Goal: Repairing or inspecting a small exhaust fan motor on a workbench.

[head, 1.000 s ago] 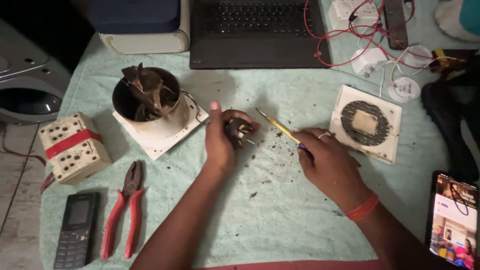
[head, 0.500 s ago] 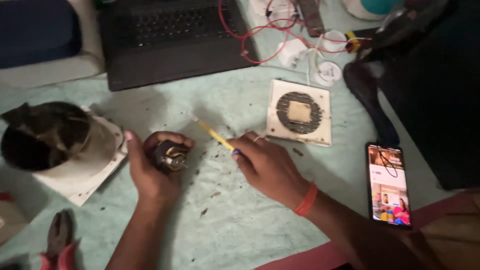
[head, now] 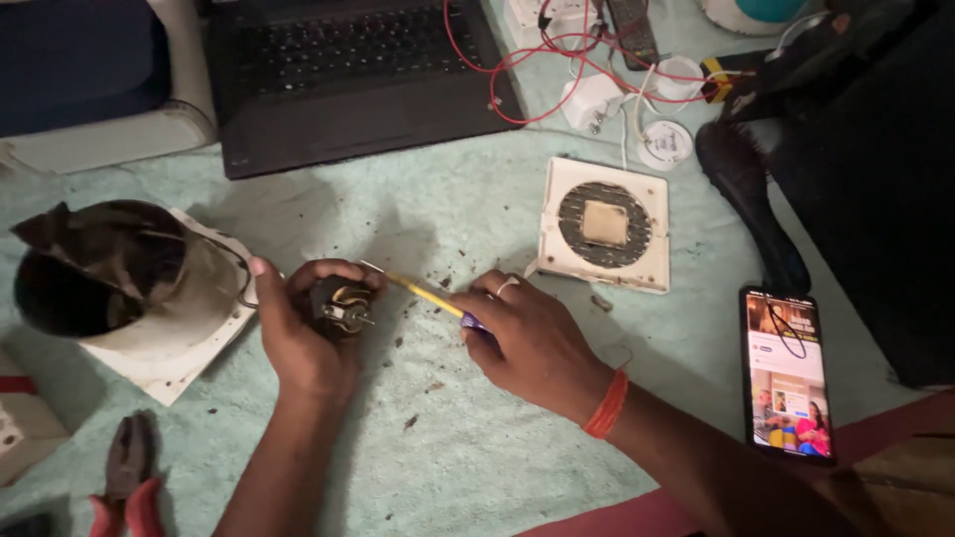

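My left hand [head: 298, 333] grips a small dark motor [head: 340, 306] with metal parts, held just above the pale green cloth [head: 477, 457]. My right hand [head: 522, 338] holds a yellow-shafted screwdriver [head: 426, 293] by its purple handle. Its tip points left and reaches the motor. A ring sits on one right finger and an orange band on the wrist.
A dirty fan housing on a white square plate [head: 119, 283] lies left of the motor. A white square grille cover [head: 605, 226] lies to the right. A lit phone [head: 788, 373], red-handled pliers [head: 124, 477], a laptop [head: 348, 70] and red wires [head: 557, 70] surround the work spot.
The view has swung right and come closer. Both hands keep their hold; the screwdriver tip has come up against the motor.
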